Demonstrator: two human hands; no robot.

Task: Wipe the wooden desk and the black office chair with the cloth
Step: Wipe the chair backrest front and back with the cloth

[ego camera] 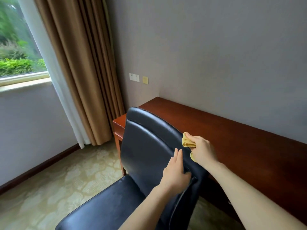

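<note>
Head view: right hand (201, 149) clutches the bunched cloth (186, 141) on the chair (144, 146) back's rim, cloth poking leftward from the fist. Left hand (175, 173) lies flat on the backrest, desk (240, 146) just behind.

Chair (142, 146): black, glossy, pale sheen streaks. Desk (232, 138): reddish-brown wood, plain, darker toward near end. Cloth (186, 141): yellow. Curtain (79, 63): tan, unpatterned. Sheer (49, 63): white. Wall (216, 55): grey, plain. Carpet (58, 188): pale beige-green, faint leaf-like pattern. Skirting (41, 165): dark red-brown. Sockets (134, 77): white. Plate (145, 80) beside them: yellow. Sill (25, 80): cream. Foliage (16, 63) outside: green.
</note>
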